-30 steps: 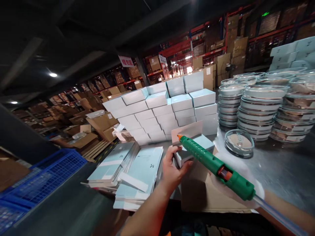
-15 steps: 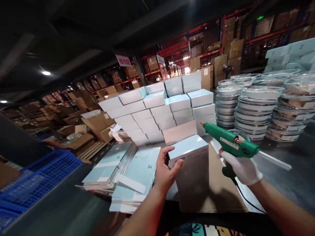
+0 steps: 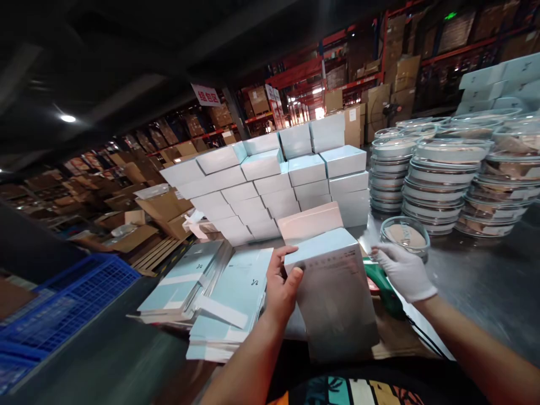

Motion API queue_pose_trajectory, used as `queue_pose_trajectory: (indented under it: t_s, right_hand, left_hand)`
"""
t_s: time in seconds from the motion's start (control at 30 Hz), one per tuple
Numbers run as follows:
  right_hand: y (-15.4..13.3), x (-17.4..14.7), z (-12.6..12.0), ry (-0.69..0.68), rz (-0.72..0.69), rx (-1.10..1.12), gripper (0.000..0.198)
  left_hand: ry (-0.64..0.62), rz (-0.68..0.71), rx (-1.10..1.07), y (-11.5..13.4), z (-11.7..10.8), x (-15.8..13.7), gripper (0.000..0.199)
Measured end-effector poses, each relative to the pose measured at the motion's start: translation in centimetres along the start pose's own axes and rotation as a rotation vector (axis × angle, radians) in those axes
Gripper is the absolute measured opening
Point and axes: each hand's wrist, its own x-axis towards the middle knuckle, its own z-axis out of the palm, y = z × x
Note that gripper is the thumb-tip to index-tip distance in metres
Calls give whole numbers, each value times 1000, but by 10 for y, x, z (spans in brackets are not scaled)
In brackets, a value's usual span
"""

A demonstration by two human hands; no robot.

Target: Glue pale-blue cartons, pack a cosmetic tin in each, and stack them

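Observation:
My left hand (image 3: pixel 282 287) grips the left side of a white and pale blue box (image 3: pixel 333 298), with the thumb on the near face and fingers round the edge. The box stands upright, slightly tilted, in front of me. My right hand (image 3: pixel 405 273), in a white glove, is open just right of the box, fingers stretched toward its far corner. Beneath and beside that hand lies a green glue gun (image 3: pixel 386 289), partly hidden by the box. Behind the box stands a pale pinkish board or flap (image 3: pixel 310 222).
Stacked white boxes (image 3: pixel 278 191) form a wall at the back. To the left lie piles of flat pale blue cartons (image 3: pixel 236 292) and a blue plastic crate (image 3: pixel 76 315). Round clear containers (image 3: pixel 439 185) stand stacked at right, with a single round container (image 3: pixel 405 233) nearer.
My right hand has put down the glue gun, which was held up pointing left, and has let go of it. The left hand still holds the box, which has tilted slightly.

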Motion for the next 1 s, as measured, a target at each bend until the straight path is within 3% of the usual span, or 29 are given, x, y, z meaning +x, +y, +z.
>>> queue_pose_trajectory:
  t_s: [0.1, 0.2, 0.37, 0.47, 0.63, 0.73, 0.87, 1.0]
  right_hand:
    - [-45, -8, -1, -75, -174, 440, 69]
    - [-74, -13, 2, -172, -189, 479, 67]
    - [-64, -13, -2, -248, -307, 439, 83]
    - [-51, -18, -6, -262, -420, 404, 64]
    - [-51, -31, -8, -265, -573, 393, 29]
    - [-53, -29, -7, -237, -706, 417, 20]
    - [-56, -26, -1, -164, -883, 320, 31]
    - [-64, -28, 9, -191, -1051, 163, 67]
  left_hand:
    - [-73, 11, -5, -4, 8, -3, 62]
    - [-126, 29, 5, -9, 14, -4, 58]
    - [-69, 203, 15, -21, 15, 2, 53]
    - [-70, 261, -32, -22, 10, 7, 57]
    - [-387, 409, 123, -13, 0, 16, 36]
    - [-417, 469, 112, -10, -7, 22, 24]
    - [-534, 475, 278, 12, -14, 35, 21]
    - [-793, 461, 658, 53, -5, 44, 48]
